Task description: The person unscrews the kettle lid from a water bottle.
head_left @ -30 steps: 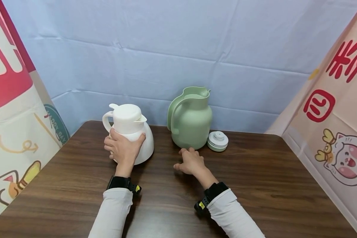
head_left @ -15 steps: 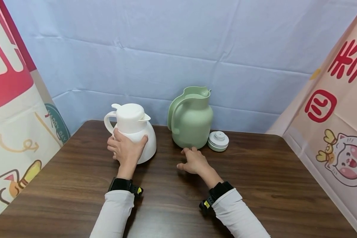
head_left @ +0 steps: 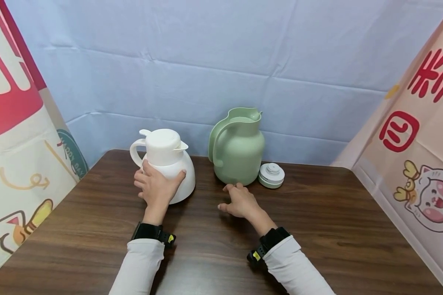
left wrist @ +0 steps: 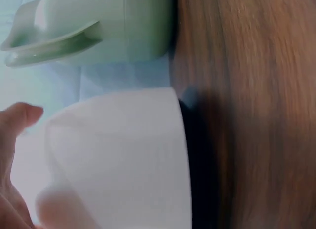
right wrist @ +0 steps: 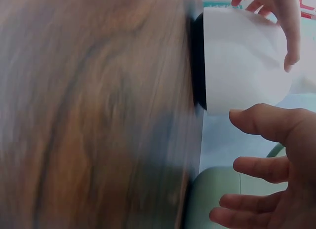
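1. White jug [head_left: 186, 184] stands upright on table [head_left: 317, 229], left side, far half; cap [head_left: 163, 139] on, handle [head_left: 133, 153] left, spout [head_left: 182, 146] right
2. Left hand [head_left: 156, 186] on near side of white jug, fingers spread to its left, thumb straight out to right; left wrist view shows thumb tip off the wall, so loose rather than gripping; firm contact can't tell
3. Right hand [head_left: 241, 204] empty, fingers apart, over table just near of green jug [head_left: 241, 153]; touch can't tell
4. Green jug upright, far, right of white jug and apart from it; stopper [head_left: 271, 175] just beside it on right
5. Done, my read: white jug looks placed, cap seated, jugs side by side
6. Left, my read: left hand not yet clear of white jug, stopper not on green jug; anything more can't tell
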Available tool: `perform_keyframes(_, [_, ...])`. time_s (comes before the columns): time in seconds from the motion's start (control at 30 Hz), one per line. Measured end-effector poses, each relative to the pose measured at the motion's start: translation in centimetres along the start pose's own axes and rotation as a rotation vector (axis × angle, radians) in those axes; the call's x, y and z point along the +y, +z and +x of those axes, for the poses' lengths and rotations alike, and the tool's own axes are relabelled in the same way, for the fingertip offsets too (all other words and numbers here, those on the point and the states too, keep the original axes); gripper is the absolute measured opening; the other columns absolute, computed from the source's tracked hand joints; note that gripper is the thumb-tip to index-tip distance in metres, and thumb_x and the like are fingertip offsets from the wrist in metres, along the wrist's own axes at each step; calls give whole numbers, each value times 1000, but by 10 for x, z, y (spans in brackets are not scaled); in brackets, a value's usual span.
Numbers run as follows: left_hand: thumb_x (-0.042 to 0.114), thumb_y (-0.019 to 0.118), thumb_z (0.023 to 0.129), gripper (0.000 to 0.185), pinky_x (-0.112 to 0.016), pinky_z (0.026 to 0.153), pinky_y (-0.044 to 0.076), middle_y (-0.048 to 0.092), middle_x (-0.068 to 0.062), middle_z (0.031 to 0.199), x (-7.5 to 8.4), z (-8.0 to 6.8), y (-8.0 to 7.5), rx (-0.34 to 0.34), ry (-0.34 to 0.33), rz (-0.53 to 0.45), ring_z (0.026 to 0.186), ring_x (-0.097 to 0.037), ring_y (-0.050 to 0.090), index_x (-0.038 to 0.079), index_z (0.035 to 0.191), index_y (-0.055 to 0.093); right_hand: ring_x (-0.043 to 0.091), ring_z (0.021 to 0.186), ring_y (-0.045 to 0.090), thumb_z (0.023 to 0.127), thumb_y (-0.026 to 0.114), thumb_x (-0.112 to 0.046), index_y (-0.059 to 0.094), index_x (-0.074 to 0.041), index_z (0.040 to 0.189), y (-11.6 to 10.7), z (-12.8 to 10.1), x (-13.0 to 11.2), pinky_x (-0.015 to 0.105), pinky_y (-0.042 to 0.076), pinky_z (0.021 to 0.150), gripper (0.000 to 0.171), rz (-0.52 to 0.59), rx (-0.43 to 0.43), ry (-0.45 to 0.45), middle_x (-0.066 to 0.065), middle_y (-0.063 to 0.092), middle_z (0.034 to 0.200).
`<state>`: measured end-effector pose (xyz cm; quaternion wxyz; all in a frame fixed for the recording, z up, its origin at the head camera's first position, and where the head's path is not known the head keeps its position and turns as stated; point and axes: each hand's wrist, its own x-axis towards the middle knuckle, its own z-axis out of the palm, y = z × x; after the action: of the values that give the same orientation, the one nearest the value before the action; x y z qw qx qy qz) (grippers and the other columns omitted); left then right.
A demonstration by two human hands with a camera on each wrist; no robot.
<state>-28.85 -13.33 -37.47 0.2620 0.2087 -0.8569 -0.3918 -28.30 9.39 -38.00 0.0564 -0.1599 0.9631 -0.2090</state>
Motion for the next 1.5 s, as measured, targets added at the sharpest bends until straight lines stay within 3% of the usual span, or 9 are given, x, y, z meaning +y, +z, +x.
perform_keyframes(0.2, [59,70,66,98,-60,79,30,29,-26,125,-7,11,-23,-86,19,31,112,-41,33,8,139,30,37,111,46,83,70,-32,52,-8,127,6,-2,-12,50,40,85,53,8,3,-38,17,47,116])
perform_keyframes(0.37, [53,64,76,80,-61,83,28,32,-26,128,-18,25,-40,-77,67,-24,116,-40,34,5,135,37,35,109,46,82,71,-33,53,-8,126,12,-2,-19,49,40,85,53,12,-3,-55,16,48,115])
perform_keyframes(0.6, [38,63,82,70,-61,88,25,29,-27,130,-33,45,-47,-68,173,-114,115,-42,33,1,136,36,33,108,48,82,71,-33,53,-8,126,19,1,-30,47,42,83,54,7,-1,-86,14,49,114])
perform_keyframes(0.83, [31,57,84,69,-60,91,28,22,-27,135,-42,68,-56,-147,136,-118,117,-43,31,2,140,30,31,108,49,83,70,-35,53,-10,126,30,5,-48,45,43,83,53,-29,-38,-96,13,48,117])
perform_keyframes(1.03, [31,56,86,74,-62,93,29,18,-28,140,-40,89,-55,-212,108,-106,123,-45,28,4,146,22,31,106,49,82,70,-37,54,-9,125,40,8,-61,45,43,84,53,-54,-57,-131,13,48,118])
perform_keyframes(1.23, [24,58,86,71,-62,93,30,20,-27,142,-35,101,-49,-227,187,-103,125,-45,27,8,147,24,30,108,48,82,70,-37,54,-10,125,48,10,-72,45,42,85,54,-67,-75,-141,12,48,117])
perform_keyframes(1.5, [13,58,85,61,-59,96,27,35,-22,139,-25,116,-44,-202,253,-105,127,-41,29,4,141,37,28,107,47,82,70,-39,55,-12,125,52,10,-86,45,39,86,53,-83,-94,-148,10,47,115])
